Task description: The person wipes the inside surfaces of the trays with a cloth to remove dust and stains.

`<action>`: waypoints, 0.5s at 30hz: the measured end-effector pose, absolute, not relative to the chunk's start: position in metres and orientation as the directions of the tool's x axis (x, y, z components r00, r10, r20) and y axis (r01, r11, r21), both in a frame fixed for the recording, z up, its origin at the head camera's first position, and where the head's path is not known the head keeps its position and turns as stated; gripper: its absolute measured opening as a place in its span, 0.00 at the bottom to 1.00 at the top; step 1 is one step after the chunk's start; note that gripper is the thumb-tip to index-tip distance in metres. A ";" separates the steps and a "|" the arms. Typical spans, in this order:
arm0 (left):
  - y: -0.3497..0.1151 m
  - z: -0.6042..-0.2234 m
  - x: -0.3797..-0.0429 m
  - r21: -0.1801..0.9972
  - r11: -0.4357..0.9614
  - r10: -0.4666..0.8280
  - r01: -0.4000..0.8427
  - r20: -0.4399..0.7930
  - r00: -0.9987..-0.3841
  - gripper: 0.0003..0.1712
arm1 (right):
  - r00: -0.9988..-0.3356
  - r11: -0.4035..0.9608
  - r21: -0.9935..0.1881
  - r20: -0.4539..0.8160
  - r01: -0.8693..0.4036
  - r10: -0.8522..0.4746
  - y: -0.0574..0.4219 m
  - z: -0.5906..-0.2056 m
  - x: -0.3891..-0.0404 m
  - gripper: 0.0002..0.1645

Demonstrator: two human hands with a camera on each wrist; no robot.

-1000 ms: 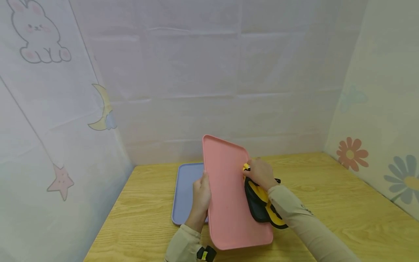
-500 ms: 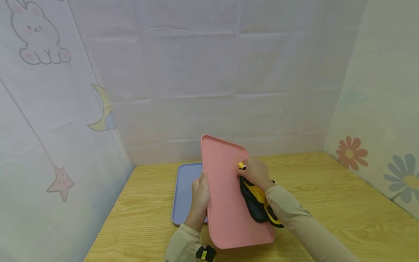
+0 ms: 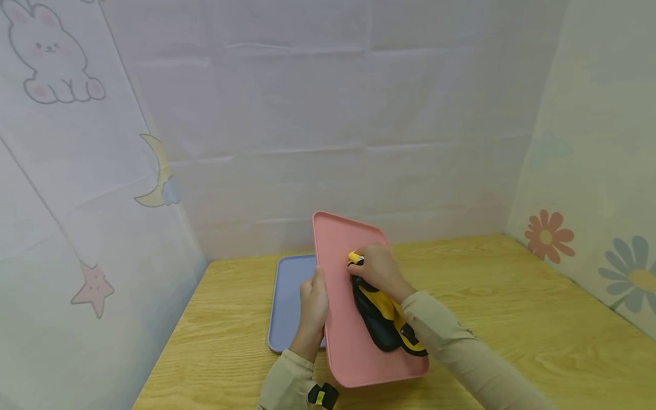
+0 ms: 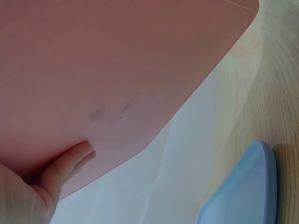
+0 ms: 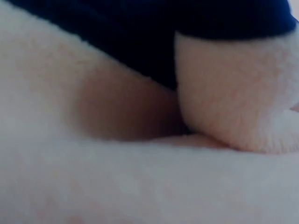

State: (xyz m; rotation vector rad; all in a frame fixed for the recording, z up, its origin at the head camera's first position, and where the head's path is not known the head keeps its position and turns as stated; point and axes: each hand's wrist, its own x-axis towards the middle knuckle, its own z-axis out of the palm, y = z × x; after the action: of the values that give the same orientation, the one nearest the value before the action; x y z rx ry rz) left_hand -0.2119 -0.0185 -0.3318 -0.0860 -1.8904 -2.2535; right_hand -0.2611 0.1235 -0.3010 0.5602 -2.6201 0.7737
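In the head view my left hand grips the left edge of a pink tray, which stands tilted above the table. Its fingers lie against the tray's underside in the left wrist view. My right hand pinches a soft black-and-yellow thing with rounded, black-edged lobes near its upper end. It hangs down over the tray's inner face, with a small yellow tip showing past the fingers. Whether it touches the tray is unclear. The right wrist view is blurred and too close to read.
A blue tray lies on the wooden table, partly behind the pink one. Pale printed cloth walls enclose the table at the back and sides.
My right hand has moved left over the pink tray, bringing the black-and-yellow thing with it. The left hand and pink tray have hardly moved.
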 end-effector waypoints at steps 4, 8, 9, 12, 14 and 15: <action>-0.018 -0.332 -0.212 0.969 -0.170 -0.110 0.177 0.159 -0.981 0.29 | -0.849 0.738 -0.467 0.449 -0.488 -0.278 0.115 -0.297 -0.256 0.12; -0.017 -0.332 -0.212 0.970 -0.171 -0.113 0.174 0.156 -0.981 0.28 | -0.834 0.707 -0.482 0.470 -0.517 -0.288 0.110 -0.294 -0.252 0.13; -0.016 -0.333 -0.213 0.970 -0.166 -0.121 0.177 0.158 -0.980 0.27 | -0.831 0.699 -0.488 0.474 -0.523 -0.291 0.109 -0.293 -0.251 0.13; -0.015 -0.333 -0.213 0.971 -0.136 -0.149 0.195 0.174 -0.973 0.27 | -0.822 0.672 -0.505 0.484 -0.542 -0.300 0.105 -0.291 -0.248 0.12; -0.014 -0.333 -0.213 0.973 -0.102 -0.168 0.206 0.188 -0.968 0.27 | -0.813 0.653 -0.513 0.496 -0.558 -0.305 0.102 -0.289 -0.246 0.11; -0.013 -0.333 -0.213 0.974 -0.081 -0.173 0.212 0.195 -0.965 0.27 | -0.808 0.641 -0.518 0.502 -0.566 -0.309 0.101 -0.288 -0.245 0.10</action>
State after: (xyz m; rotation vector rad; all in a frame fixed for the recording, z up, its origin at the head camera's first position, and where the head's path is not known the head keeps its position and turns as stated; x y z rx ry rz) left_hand -0.2126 -0.0131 -0.3329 -0.0420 -1.9311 -2.1347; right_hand -0.2447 0.1011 -0.2878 0.6949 -2.4947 0.9694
